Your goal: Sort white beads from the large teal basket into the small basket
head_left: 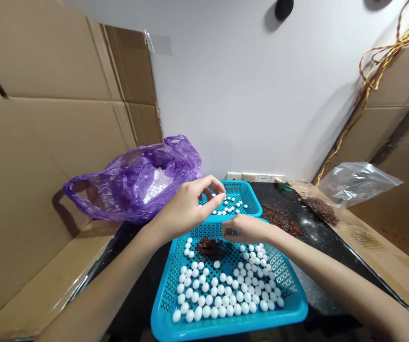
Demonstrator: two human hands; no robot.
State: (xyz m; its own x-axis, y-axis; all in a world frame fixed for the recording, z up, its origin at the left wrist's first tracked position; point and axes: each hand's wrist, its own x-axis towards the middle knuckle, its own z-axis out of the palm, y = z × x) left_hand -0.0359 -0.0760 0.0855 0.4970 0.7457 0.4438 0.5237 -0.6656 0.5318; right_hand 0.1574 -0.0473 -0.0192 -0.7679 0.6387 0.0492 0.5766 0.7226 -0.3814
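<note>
My left hand (193, 204) is raised over the join between two blue plastic baskets, thumb and fingertips pressed together in a pinch. Whatever sits in that pinch, if anything, is too small to make out. Lower and to its right, my right hand (246, 229) hangs over the back of the near basket (165, 289), its fingers curled inward and their tips partly hidden. Many white balls (222, 300) lie in this basket, along with a clump of dark brown crumbly bits (209, 249). The far basket (250, 194) carries scattered white balls (230, 209) too.
A purple plastic bag (126, 183) of white balls leans at the left by a cardboard panel (47, 133). Brown bits (275, 216) are spread on the black table (314, 237). A clear bag (357, 183) with brown bits and a twisted yellow wire (371, 76) are at right.
</note>
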